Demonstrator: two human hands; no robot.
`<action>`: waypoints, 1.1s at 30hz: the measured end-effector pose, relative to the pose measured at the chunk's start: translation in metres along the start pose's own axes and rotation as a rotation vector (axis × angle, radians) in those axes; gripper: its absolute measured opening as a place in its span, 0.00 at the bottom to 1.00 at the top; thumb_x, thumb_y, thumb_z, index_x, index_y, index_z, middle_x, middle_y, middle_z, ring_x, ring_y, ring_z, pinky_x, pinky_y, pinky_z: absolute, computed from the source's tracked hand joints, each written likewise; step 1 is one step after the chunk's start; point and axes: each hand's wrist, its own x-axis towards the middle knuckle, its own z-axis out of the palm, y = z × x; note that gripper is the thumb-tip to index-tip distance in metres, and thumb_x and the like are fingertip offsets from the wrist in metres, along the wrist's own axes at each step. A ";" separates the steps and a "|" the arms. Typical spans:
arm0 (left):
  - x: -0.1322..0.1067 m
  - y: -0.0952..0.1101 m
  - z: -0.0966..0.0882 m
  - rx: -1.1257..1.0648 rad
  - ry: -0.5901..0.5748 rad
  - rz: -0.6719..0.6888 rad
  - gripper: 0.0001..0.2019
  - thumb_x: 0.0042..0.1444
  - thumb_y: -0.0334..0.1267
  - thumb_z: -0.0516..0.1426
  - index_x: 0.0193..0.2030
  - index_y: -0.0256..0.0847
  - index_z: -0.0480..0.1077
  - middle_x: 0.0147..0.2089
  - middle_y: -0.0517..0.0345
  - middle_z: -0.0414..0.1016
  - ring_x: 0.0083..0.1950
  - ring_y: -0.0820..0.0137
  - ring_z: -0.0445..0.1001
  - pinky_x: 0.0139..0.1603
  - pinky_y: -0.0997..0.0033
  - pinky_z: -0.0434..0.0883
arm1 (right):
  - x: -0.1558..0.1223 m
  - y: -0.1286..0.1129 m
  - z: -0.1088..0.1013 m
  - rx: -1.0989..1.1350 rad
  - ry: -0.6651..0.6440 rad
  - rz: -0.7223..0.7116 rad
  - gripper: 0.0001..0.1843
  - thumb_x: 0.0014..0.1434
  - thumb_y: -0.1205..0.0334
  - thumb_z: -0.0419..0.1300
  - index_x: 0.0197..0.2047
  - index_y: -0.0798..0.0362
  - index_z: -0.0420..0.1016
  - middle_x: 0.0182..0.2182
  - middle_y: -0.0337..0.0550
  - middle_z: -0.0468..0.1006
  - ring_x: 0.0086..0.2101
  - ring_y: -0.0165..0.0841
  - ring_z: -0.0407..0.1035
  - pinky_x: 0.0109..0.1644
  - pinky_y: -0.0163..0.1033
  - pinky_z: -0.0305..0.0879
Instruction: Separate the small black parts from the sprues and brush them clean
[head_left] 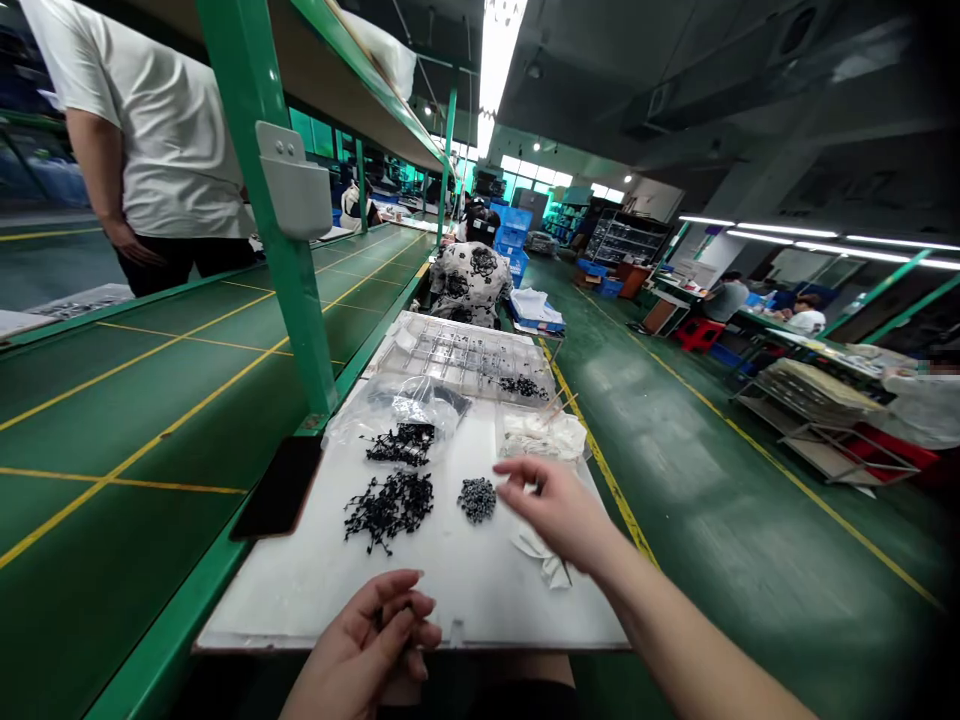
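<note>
My left hand [375,635] is at the near edge of a white work board [300,580], fingers curled together around something small and dark that I cannot make out. My right hand [551,505] reaches over the board with fingers loosely spread, just right of a small heap of grey ring-like parts [477,498]. A larger pile of black plastic parts [390,508] lies to the left of the rings, with another black pile [403,443] behind it beside a clear plastic bag [397,405].
A clear compartment tray [465,355] sits at the far end of the board. A black phone [279,488] lies on the green bench edge at left. A green post [277,210] rises beside it. One person stands at left, another sits ahead. An aisle runs on the right.
</note>
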 end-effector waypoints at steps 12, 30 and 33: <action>-0.001 -0.009 0.007 0.410 -0.428 0.087 0.18 0.67 0.49 0.63 0.54 0.44 0.64 0.26 0.66 0.75 0.25 0.75 0.63 0.27 0.76 0.55 | -0.092 0.016 0.030 -0.172 -0.335 -0.401 0.22 0.68 0.67 0.60 0.61 0.41 0.81 0.42 0.44 0.76 0.41 0.34 0.74 0.47 0.40 0.70; -0.029 0.007 0.035 0.861 -0.461 0.563 0.08 0.73 0.40 0.57 0.54 0.43 0.76 0.52 0.58 0.74 0.44 0.73 0.72 0.49 0.73 0.68 | -0.119 0.023 -0.003 -0.029 -0.111 -0.454 0.04 0.69 0.66 0.65 0.44 0.48 0.82 0.35 0.38 0.78 0.34 0.28 0.72 0.35 0.35 0.68; -0.035 0.008 0.041 0.853 -0.514 0.623 0.09 0.71 0.37 0.60 0.54 0.42 0.77 0.54 0.58 0.73 0.37 0.77 0.71 0.43 0.75 0.70 | -0.122 0.021 -0.004 -0.051 -0.086 -0.498 0.07 0.67 0.69 0.67 0.46 0.48 0.82 0.36 0.38 0.78 0.35 0.27 0.73 0.37 0.35 0.70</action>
